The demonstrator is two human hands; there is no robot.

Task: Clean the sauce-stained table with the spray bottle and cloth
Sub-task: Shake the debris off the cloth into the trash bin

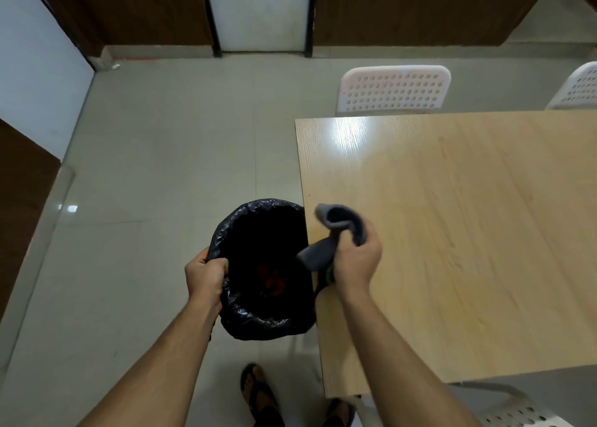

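My right hand [355,258] is clenched around a bunched grey cloth [336,233], one rolled end sticking up past my knuckles and a loose tail hanging down over the mouth of the bin. It sits right at the near left edge of the pale wood-grain tabletop [468,233], which I judge is deliberate: from there anything wiped off can drop straight over the edge. My left hand [206,275] is grasping the rim of the round bin lined with a black plastic bag [258,317], fingers curled over the crinkled liner, holding it tucked against the tabletop's edge, just beside the cloth, to catch the mess. Something reddish lies at the bottom of the bin; I cannot tell what. The two hands are near each other, with the bin's opening between them. The tabletop shows streaky, faintly yellowish marks to the right of the cloth. I see no spray bottle anywhere. Beyond the far edge stand two white perforated plastic chairs [394,89].
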